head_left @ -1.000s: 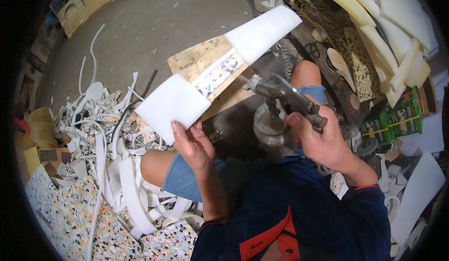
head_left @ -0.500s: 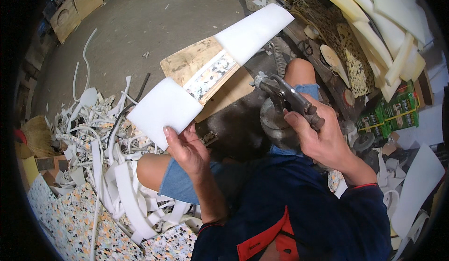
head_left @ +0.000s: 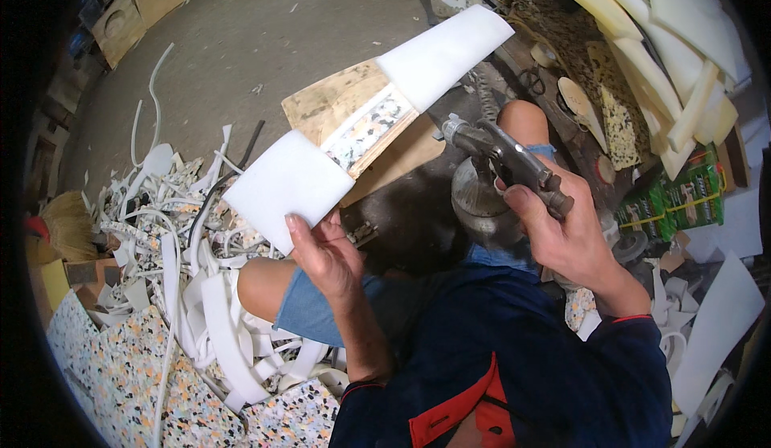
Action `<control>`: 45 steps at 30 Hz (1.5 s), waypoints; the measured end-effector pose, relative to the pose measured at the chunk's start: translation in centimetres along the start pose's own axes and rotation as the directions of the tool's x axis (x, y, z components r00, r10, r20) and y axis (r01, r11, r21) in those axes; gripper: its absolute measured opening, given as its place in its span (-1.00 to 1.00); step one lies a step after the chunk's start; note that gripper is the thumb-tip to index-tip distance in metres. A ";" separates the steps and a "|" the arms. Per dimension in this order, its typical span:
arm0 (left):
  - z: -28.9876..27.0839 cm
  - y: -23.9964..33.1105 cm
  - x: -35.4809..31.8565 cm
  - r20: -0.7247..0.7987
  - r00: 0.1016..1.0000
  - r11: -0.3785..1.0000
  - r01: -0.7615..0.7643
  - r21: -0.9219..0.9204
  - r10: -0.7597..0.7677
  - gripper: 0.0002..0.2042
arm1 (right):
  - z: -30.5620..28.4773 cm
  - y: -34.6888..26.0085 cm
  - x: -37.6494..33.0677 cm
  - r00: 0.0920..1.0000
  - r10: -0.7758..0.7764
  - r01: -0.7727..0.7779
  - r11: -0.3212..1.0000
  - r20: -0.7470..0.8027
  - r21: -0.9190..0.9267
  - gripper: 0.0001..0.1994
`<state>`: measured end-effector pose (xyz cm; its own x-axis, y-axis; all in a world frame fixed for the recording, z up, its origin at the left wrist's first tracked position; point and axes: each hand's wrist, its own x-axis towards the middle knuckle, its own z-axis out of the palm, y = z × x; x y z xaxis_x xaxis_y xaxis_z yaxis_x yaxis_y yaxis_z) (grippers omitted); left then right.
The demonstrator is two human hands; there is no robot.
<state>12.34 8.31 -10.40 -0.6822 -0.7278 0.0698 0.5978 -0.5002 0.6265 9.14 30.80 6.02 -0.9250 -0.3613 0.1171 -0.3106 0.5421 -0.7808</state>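
The left hand (head_left: 321, 259) grips the near end of a long white foam strip (head_left: 289, 183), thumb on top & fingers curled under, clamped tight on it. The strip runs up & to the right, far from the body, over a flat wood board (head_left: 341, 102) w/ a speckled piece on it. The left arm comes up from the bottom, bent at the wrist, palm turned to the face. The right hand (head_left: 570, 239) is closed around the handle of a metal spray gun (head_left: 502, 159), w/ a round metal cup (head_left: 482, 203) hanging under it. The gun's nose points left at the strip's middle, near it but not touching. Lots of white foam scraps (head_left: 193, 287) lie on the floor at left. Thick foam sheets (head_left: 666, 46) are stacked far right.
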 end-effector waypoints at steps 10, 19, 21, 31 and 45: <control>0.5 0.2 -0.4 -0.002 1.000 0.998 -0.007 0.069 0.007 -0.46 | -0.5 0.6 1.3 0.986 -0.090 0.087 0.996 0.140 0.029 -0.89; 0.6 0.3 -0.9 -0.041 0.999 0.989 -0.021 0.143 0.027 -0.45 | -6.3 3.6 -2.1 0.981 0.119 -0.172 0.900 0.154 0.401 -0.35; 0.2 0.1 -1.3 -0.044 0.998 0.991 -0.031 0.131 0.037 -0.45 | -8.6 4.8 -2.7 0.996 0.090 -0.093 0.892 0.028 0.443 -0.42; -1.1 -0.4 -3.4 0.238 0.970 0.918 -0.139 0.372 0.050 -0.23 | -15.5 25.4 -4.5 0.794 0.377 -0.114 0.863 -0.477 0.493 -0.72; -1.6 6.4 -0.5 0.242 0.970 0.545 -0.201 0.814 -0.004 -0.52 | -5.4 52.8 2.0 0.624 0.525 -0.485 0.841 -0.579 0.240 -0.45</control>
<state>17.20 4.67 -7.66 -0.7660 -0.5909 0.2532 0.1203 0.2551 0.9594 -10.30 62.75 -31.65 -0.8670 0.4980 0.0181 0.2398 0.4488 -0.8608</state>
